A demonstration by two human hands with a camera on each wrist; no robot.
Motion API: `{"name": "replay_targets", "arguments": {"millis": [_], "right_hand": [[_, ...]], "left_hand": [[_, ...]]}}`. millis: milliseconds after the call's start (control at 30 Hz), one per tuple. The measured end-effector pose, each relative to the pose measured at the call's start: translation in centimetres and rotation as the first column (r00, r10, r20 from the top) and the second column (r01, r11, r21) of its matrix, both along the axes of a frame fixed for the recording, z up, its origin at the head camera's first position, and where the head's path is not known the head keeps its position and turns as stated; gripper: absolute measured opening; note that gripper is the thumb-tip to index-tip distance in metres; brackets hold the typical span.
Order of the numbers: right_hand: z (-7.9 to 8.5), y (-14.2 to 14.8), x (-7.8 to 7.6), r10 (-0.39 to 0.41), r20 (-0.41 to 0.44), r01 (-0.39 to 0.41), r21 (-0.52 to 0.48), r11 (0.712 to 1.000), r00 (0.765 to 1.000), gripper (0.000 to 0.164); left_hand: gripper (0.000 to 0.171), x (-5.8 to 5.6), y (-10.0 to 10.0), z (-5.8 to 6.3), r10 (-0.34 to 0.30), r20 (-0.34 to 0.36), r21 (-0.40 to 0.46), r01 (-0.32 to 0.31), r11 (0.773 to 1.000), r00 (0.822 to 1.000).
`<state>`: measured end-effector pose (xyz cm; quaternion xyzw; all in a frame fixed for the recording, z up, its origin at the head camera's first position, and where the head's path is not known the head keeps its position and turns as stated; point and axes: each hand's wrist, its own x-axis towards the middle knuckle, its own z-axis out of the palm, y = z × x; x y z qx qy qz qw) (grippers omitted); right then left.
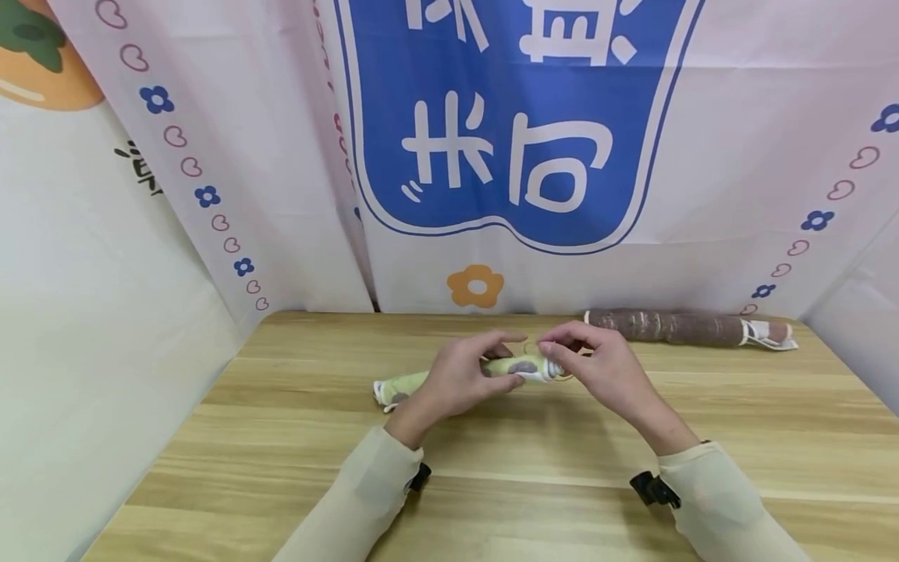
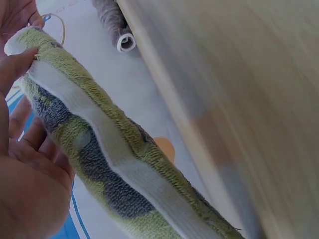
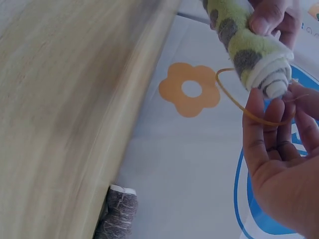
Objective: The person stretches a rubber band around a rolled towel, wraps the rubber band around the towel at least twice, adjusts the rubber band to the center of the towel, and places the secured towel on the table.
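A green towel with grey spots and a white edge (image 1: 407, 384), rolled into a long tube, lies slantwise over the wooden table. My left hand (image 1: 456, 378) grips the roll near its right end, thumb on the near side and fingers beyond; the left wrist view shows the thumb pressing on the white edge of the towel (image 2: 124, 172). At the coiled end of the roll, my right hand (image 1: 611, 371) pinches a thin orange rubber band (image 3: 238, 103). The band hangs as a loose loop beside the roll and crosses my right fingers (image 3: 255, 132).
A second rolled towel, brown with a white edge (image 1: 667, 326), lies along the table's back edge at the right. The wooden table (image 1: 534, 499) meets a printed cloth backdrop (image 1: 730, 265) behind it. White cloth (image 1: 105, 312) also hangs on the left.
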<state>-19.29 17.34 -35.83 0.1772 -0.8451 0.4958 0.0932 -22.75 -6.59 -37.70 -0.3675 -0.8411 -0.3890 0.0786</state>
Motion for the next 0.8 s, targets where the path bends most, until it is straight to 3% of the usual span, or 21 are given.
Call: {"name": "replay_targets", "arguments": {"millis": [233,400,600,800], "right_hand": [[0.1,-0.2,0.3,0.025,-0.083,-0.021,0.054,0.998,0.996,0.010],[0.0,-0.5,0.3,0.051,-0.150,-0.039,0.080,0.996,0.987,0.008],[0.1,-0.9,0.4,0.005,-0.248,0.026,0.120,0.992,0.969,0.009],[0.1,-1.2,0.7,-0.017,-0.196,0.040,0.112,0.993,0.981,0.006]], "left_hand": [[0.050,0.1,0.3,0.0,0.001,-0.076,-0.033,-0.003,0.999,0.997],[0.034,0.2,0.2,-0.2,0.009,-0.080,-0.024,-0.011,1.000,0.997],[0.025,0.1,0.1,-0.2,0.099,-0.101,0.016,-0.098,0.995,0.990],[0.025,-0.1,0.1,-0.2,0.157,-0.131,0.050,-0.152,0.987,0.979]]}}
